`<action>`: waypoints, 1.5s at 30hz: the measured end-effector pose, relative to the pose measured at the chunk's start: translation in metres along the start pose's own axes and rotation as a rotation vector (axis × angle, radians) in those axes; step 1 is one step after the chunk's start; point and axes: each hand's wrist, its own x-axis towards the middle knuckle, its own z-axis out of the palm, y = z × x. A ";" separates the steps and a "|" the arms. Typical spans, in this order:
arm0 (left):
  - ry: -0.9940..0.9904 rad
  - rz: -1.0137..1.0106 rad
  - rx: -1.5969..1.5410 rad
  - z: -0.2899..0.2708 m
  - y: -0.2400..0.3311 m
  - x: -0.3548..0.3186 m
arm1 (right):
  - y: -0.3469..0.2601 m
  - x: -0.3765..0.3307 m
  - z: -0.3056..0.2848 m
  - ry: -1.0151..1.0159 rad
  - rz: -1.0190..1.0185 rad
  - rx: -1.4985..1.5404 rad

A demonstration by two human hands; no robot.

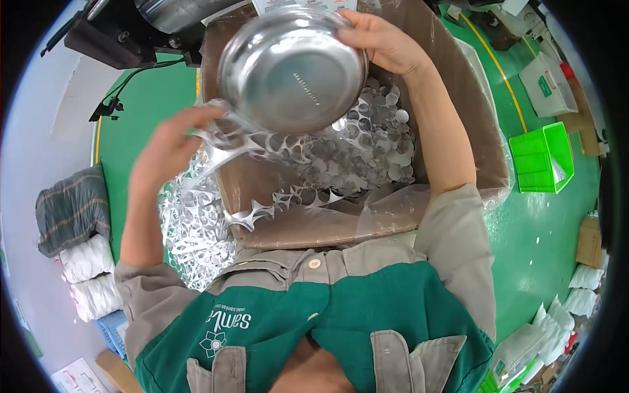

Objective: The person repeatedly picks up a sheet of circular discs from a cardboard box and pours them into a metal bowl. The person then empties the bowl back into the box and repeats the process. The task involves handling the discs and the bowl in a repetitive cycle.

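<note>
A shiny round metal bowl (295,82) is held tilted over a cardboard box (458,98). My right hand (388,47) grips its rim at the upper right, thumb on the inside. Motion smears my left hand (167,145) at the left side of the box; its fingers close on a punched metal strip (226,149) full of round holes. That strip runs to the right below the bowl. Inside the box lie many small metal discs (367,154), partly hidden by the bowl and strip. Another punched strip (282,202) crosses the box's near side.
Left of the box is a heap of punched metal scrap (196,229). Clear plastic lining (393,213) hangs over the box's near edge. Dark machinery (111,33) stands at the upper left, a bright green bin (534,157) on the right floor, and a folded dark blanket (73,209) far left.
</note>
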 end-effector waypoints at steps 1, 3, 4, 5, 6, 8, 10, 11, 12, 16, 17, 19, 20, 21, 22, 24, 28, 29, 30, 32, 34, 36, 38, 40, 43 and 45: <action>0.042 0.031 -0.230 -0.019 0.000 -0.008 | 0.011 0.001 -0.008 -0.040 0.013 0.095; 0.144 0.045 -0.682 -0.047 -0.002 -0.032 | 0.052 0.006 -0.011 -0.109 0.146 0.226; 0.195 0.058 -0.917 -0.052 -0.005 -0.039 | 0.065 0.001 -0.004 -0.106 0.272 0.243; 0.270 0.170 -0.939 -0.057 0.005 -0.046 | 0.078 -0.002 0.005 -0.104 0.392 0.269; 0.321 0.308 -0.968 -0.059 0.018 -0.042 | 0.131 -0.004 -0.025 -0.260 0.573 -0.116; 0.537 0.460 -0.814 -0.060 0.018 -0.044 | 0.198 -0.032 -0.047 -0.180 0.616 -1.160; 0.797 0.427 -0.521 -0.062 0.019 -0.052 | 0.238 -0.055 -0.057 -0.240 0.851 -1.358; 0.897 0.379 -0.441 -0.060 0.021 -0.052 | 0.246 -0.065 -0.065 -0.309 0.944 -1.434; 0.951 0.283 -0.502 -0.044 0.027 -0.041 | 0.236 -0.070 -0.071 -0.400 1.009 -1.452; 0.289 0.191 -0.700 -0.009 -0.009 0.000 | 0.191 -0.062 -0.101 -0.479 0.970 -1.424; 0.188 0.108 -0.259 0.009 -0.010 0.018 | 0.182 -0.060 -0.113 -0.426 0.902 -1.395; 0.110 0.176 0.444 0.057 -0.015 0.015 | 0.103 -0.027 -0.074 -0.121 0.833 -0.972; 0.046 0.198 0.703 0.079 -0.025 0.016 | 0.081 -0.021 -0.083 -0.016 0.810 -0.715; -0.093 0.121 0.749 0.085 -0.025 0.012 | 0.059 -0.017 -0.072 0.065 0.549 -0.408; -0.130 0.102 0.713 0.086 -0.026 0.013 | 0.041 -0.015 -0.069 0.125 0.341 -0.223; -0.099 0.106 0.688 0.086 -0.028 0.014 | 0.037 -0.016 -0.066 0.157 0.018 0.135; 0.115 0.141 0.722 0.088 -0.024 0.017 | 0.110 -0.014 -0.084 0.462 0.051 0.562; 0.156 0.163 0.721 0.090 -0.022 0.021 | 0.162 -0.023 -0.119 0.558 0.128 0.294; 0.164 0.137 0.738 0.090 -0.025 0.014 | 0.175 -0.025 -0.097 0.764 0.603 -0.236; -0.037 0.080 0.698 0.084 -0.016 0.028 | 0.260 -0.079 -0.162 0.576 0.791 -0.833; -0.068 0.086 0.710 0.086 -0.024 0.019 | 0.270 -0.088 -0.123 0.102 0.795 -1.329; -0.065 0.194 0.664 0.086 -0.028 0.025 | 0.247 -0.095 -0.102 -0.288 0.980 -1.365; -0.082 0.230 0.548 0.085 -0.029 0.012 | 0.200 -0.061 -0.060 -0.464 0.928 -1.436; -0.043 0.295 0.351 0.077 -0.020 0.020 | 0.168 -0.032 -0.079 -0.342 0.788 -1.304; 0.016 0.196 0.130 0.051 0.003 0.007 | 0.062 0.001 -0.042 0.071 0.401 -0.670; 0.062 0.094 -0.009 0.038 0.014 0.002 | 0.027 0.004 -0.047 -0.066 0.128 -0.103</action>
